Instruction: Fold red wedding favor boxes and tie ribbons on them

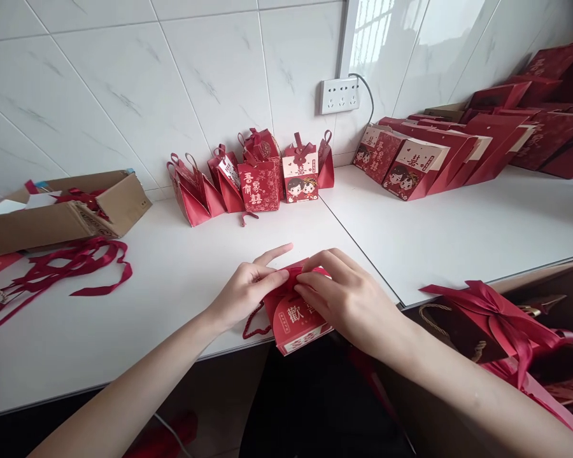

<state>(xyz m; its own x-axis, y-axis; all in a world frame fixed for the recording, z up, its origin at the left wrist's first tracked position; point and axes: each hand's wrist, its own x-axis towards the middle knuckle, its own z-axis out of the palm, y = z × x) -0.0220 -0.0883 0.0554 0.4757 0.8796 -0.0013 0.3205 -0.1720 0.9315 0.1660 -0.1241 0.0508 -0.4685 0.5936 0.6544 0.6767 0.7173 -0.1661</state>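
A small red gift box (293,318) with white characters on its front stands at the near edge of the white table (172,280). Both my hands are on its top. My left hand (248,289) pinches the top flaps from the left, index finger stretched out. My right hand (344,296) presses and pinches the flaps from the right, covering much of the top. A red cord handle (254,329) hangs off the box's left side.
Several finished red gift boxes (260,175) stand by the tiled wall. Flat red boxes (410,162) are stacked at the back right. An open cardboard carton (62,210) and loose red ribbons (76,264) lie at the left. Ribboned red bags (496,324) fill a carton at the lower right.
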